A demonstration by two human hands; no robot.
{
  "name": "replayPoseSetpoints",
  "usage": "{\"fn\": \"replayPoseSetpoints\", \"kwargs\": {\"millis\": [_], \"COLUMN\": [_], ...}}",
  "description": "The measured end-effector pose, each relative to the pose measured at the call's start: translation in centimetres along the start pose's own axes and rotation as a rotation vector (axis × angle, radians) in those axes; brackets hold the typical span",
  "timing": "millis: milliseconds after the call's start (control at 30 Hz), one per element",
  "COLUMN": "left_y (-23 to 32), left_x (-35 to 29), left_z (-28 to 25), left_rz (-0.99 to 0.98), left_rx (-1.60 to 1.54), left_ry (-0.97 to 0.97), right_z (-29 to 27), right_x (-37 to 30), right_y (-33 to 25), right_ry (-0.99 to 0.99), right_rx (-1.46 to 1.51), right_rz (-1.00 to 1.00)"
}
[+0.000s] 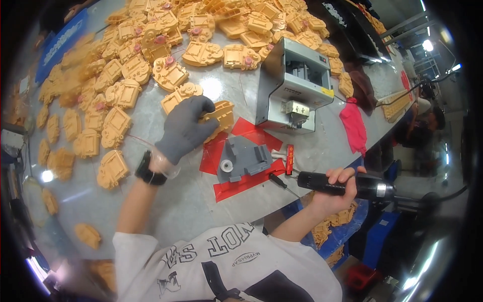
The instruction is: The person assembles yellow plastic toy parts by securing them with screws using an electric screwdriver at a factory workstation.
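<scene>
My left hand (185,126), in a grey glove, is closed round the edge of a yellow plastic housing (225,115) just above the table, beside other housings. My right hand (343,190) is bare and wrapped round a black electric screwdriver (317,183), held at the table's right edge with its tip toward the left. Between the hands lies a grey moulded fixture (246,157) with a white round piece on it, set on red sheets (227,191). A small hand screwdriver (277,180) with a black handle rests right of the fixture.
A heap of yellow housings (121,93) covers the far and left table. Beyond the fixture stands a grey box-shaped machine (274,83). A pink cloth (353,126) lies right of it. A blue bin (347,231) with yellow parts sits below the edge. The screwdriver's cable (435,200) trails right.
</scene>
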State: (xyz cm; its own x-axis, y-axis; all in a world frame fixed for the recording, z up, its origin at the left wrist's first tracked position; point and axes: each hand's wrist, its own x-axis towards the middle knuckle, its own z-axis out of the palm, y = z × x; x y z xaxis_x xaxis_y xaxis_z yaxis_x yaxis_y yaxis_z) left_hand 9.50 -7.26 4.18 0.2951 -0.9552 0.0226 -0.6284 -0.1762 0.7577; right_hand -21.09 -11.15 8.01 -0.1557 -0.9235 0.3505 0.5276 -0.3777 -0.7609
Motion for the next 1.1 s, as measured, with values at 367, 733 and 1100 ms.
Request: {"fn": "replayPoseSetpoints", "kwargs": {"millis": [367, 733, 1100], "left_y": [3.6, 3.9, 3.5], "left_x": [-5.0, -4.9, -5.1], "left_z": [4.5, 2.6, 1.1], "left_rz": [0.134, 0.066, -0.504], "left_rx": [0.052, -0.422, -1.084], "left_ry": [0.071, -0.02, -0.281], "right_z": [1.3, 0.8, 0.9], "right_x": [0.1, 0.0, -0.1], "right_y": [0.8, 0.8, 1.2], "right_ry": [-0.029, -0.041, -0.021], "right_rx": [-0.006, -0.006, -0.013], "right_rz": [0.035, 0.053, 0.093]}}
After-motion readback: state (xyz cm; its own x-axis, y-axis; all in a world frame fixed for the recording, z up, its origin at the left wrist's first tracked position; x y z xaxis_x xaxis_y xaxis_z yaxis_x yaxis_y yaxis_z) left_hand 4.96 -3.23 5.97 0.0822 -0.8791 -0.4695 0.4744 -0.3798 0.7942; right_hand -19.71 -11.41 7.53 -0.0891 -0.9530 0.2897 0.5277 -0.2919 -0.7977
